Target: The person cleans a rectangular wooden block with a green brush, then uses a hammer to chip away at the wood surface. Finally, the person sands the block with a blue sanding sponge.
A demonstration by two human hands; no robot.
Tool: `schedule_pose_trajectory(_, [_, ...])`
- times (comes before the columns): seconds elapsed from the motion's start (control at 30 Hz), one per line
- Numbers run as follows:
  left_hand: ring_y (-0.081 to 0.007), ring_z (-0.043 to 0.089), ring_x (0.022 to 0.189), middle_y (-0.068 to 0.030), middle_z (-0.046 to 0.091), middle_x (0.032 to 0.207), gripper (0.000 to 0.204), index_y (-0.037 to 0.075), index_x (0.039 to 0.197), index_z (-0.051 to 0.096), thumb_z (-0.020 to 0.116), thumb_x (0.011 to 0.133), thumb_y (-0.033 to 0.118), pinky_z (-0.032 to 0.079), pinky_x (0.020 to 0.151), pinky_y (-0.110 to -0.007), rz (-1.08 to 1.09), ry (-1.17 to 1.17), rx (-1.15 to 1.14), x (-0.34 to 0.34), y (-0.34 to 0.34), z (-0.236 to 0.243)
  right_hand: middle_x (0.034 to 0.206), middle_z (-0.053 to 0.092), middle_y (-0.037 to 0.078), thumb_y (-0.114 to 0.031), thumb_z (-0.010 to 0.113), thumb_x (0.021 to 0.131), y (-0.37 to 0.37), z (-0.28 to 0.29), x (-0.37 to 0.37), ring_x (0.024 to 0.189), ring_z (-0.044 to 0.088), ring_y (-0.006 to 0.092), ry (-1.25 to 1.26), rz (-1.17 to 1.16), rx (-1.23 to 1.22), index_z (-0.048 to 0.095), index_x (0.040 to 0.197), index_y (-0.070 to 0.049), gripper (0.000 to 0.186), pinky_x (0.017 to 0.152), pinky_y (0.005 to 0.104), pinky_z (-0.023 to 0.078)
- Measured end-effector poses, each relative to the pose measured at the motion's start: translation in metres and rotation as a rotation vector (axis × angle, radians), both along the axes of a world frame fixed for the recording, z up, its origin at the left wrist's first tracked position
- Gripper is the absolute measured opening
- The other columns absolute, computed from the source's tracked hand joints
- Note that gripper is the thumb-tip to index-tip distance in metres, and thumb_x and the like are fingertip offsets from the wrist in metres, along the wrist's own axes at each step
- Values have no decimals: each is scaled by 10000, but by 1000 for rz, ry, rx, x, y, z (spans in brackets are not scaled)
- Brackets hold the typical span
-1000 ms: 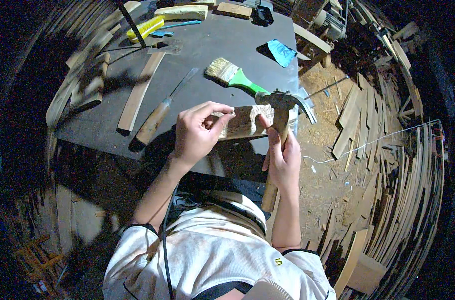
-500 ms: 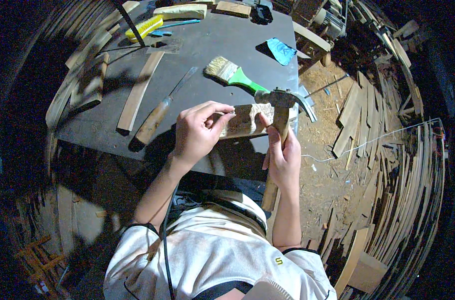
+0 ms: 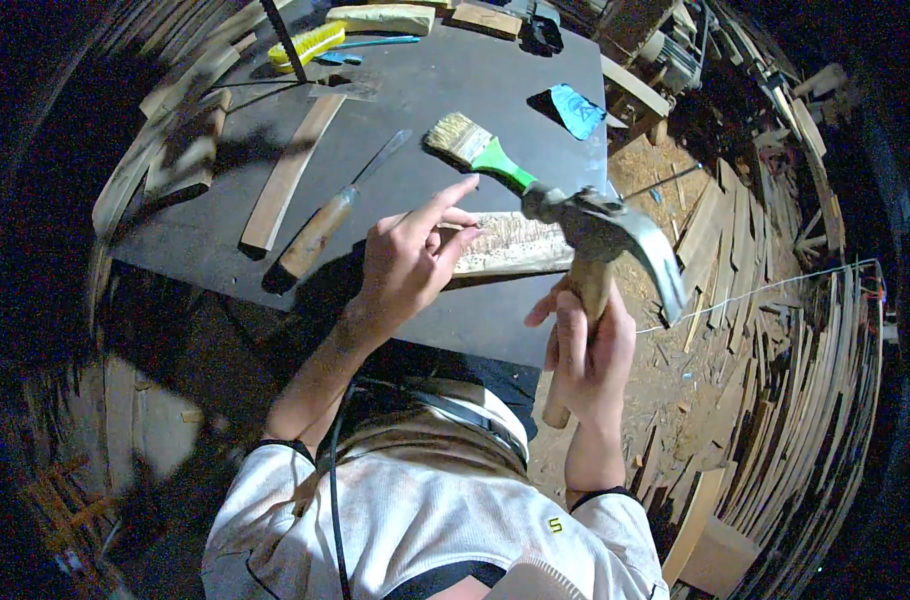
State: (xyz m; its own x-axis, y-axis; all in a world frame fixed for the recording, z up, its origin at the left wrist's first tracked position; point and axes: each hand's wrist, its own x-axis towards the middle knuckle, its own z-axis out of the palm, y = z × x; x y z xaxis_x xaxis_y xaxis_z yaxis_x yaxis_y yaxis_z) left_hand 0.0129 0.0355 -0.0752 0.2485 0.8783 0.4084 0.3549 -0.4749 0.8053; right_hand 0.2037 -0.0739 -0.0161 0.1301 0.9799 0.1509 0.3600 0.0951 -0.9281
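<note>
My right hand (image 3: 595,355) is wrapped round the wooden handle of a claw hammer (image 3: 615,240), whose metal head is raised above the table edge. Beneath the head lies a pale, rough-surfaced wood block (image 3: 510,243) near the front edge of the table. At the block's left end, my left hand (image 3: 410,255) pinches with thumb and a bent finger, its index finger stretched out. Whatever small thing sits in that pinch is too small to make out. A paintbrush (image 3: 480,155) with a green handle lies just beyond the block, its handle end hidden behind the hammer head.
On the dark table (image 3: 395,85) lie a wooden-handled chisel (image 3: 320,230), a wood strip (image 3: 295,175), a yellow brush (image 3: 307,46) and a blue scrap (image 3: 577,110). Stacked boards (image 3: 795,400) stand on the right, with planks on the floor. A black cable (image 3: 333,480) hangs before me.
The hammer has risen off the block and moved right, with my right hand gripping its handle. My left index finger has straightened away from the pinch.
</note>
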Motion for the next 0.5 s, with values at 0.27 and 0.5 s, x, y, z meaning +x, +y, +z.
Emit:
schedule_pose_trajectory(0.27, [-223, 753, 670, -140, 789, 925, 556, 43, 1444, 600, 750, 975, 303, 576, 616, -348, -39, -30, -51, -2, 0, 4, 723, 629, 71, -162, 581, 1083, 3, -2, 6, 608, 565, 123, -150, 35, -27, 614, 1102, 16, 183, 572, 294, 457])
schedule_pose_trajectory(0.5, [-246, 766, 698, -154, 789, 941, 550, 51, 1448, 595, 739, 980, 303, 592, 630, -371, -43, -68, 12, -1, 1, -5, 714, 615, 30, -153, 574, 1083, 9, -14, 6, 618, 546, 107, -297, 72, -25, 642, 1136, -6, 170, 580, 287, 466])
